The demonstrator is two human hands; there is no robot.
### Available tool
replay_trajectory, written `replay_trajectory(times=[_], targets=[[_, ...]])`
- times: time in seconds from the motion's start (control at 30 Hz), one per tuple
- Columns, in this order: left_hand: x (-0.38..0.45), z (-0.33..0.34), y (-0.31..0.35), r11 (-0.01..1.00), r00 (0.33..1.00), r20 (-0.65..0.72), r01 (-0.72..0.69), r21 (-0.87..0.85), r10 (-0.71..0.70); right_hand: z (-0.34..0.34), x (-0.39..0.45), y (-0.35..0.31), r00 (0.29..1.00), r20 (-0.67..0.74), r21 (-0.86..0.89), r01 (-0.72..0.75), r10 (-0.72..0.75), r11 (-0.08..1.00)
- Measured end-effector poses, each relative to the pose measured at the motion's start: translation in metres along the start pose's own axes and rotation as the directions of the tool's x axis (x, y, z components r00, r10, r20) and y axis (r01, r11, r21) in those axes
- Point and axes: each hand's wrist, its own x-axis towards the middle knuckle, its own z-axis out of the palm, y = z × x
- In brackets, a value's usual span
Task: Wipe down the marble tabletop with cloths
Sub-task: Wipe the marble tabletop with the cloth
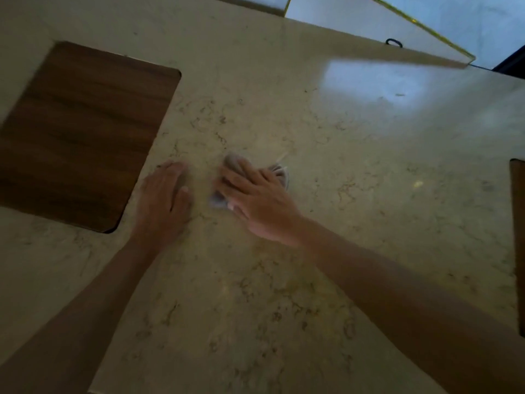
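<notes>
From the head camera, the picture is coming through dim and a little smeared, so fine detail is getting lost. The cloth [279, 174] is lying mostly hidden under the right hand [255, 200], which is pressing flat on it with fingers spread; only crumpled grey ends are peeking out past the fingertips and near the thumb. The left hand [167, 194] is resting palm down on the bare marble tabletop [355, 166] just beside the cloth, fingers together and gripping nothing. Both forearms are running off the bottom edge of the frame.

The far edge of the tabletop is slanting across the top, with pale floor tiles [369, 21] beyond it. Open veined stone is stretching wide to the right and toward the camera. A dark wooden inset panel [82, 132] is sitting flush at the left, near the left hand, and a second one [518, 237] is being cut off at the right edge. A small dark ring-shaped thing [394, 42] is showing at the far edge; what it is cannot be told.
</notes>
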Motion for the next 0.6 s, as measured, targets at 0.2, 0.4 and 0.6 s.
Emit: replay_trajectory(times=[0.2, 0.4, 0.6], targets=[[-0.027, -0.020, -0.029, 0.881, 0.983, 0.076, -0.184, 0.437, 0.168, -0.021, -0.031, 0.098, 0.976, -0.046, -0.058, -0.215, 0.213, 0.975], [-0.034, -0.019, -0.039, 0.932, 0.991, 0.057, -0.130, 0.337, 0.117, -0.020, 0.040, 0.071, 0.829, -0.079, 0.023, -0.553, 0.553, 0.833], [-0.035, -0.042, -0.028, 0.977, 0.998, 0.003, 0.063, -0.203, -0.064, 0.010, 0.059, -0.066, 0.979, -0.059, 0.031, -0.195, 0.196, 0.980]])
